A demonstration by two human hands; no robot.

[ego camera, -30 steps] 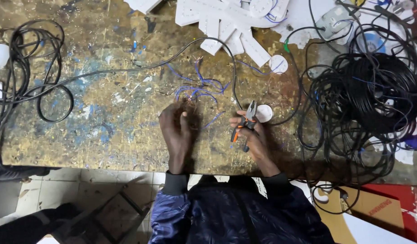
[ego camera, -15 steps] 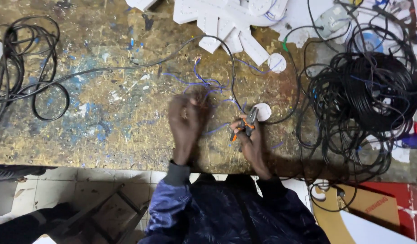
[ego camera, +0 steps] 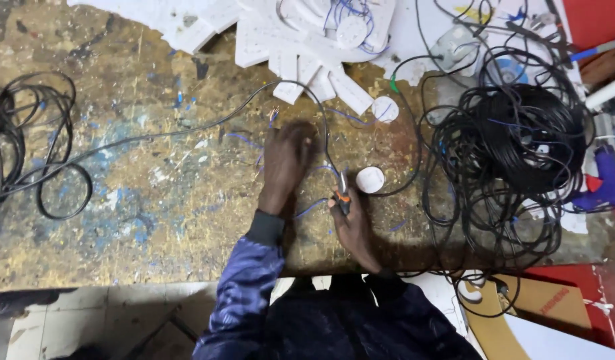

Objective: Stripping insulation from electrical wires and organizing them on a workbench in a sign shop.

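Thin blue wires [ego camera: 314, 207] strewn mid-desk [ego camera: 154, 220], under and between both hands. Left hand [ego camera: 286, 160] pressed flat, blurred, grip hard to tell. Right hand [ego camera: 351, 223] closed round small orange-handled pliers [ego camera: 342, 193]. Light, limp, probably slippery: best pinched near an end.

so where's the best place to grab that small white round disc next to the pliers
Pinch the white disc by its rim, coming straight down from above. It lies flat on the workbench, and its right edge is free, while the pliers in the right hand crowd its left.
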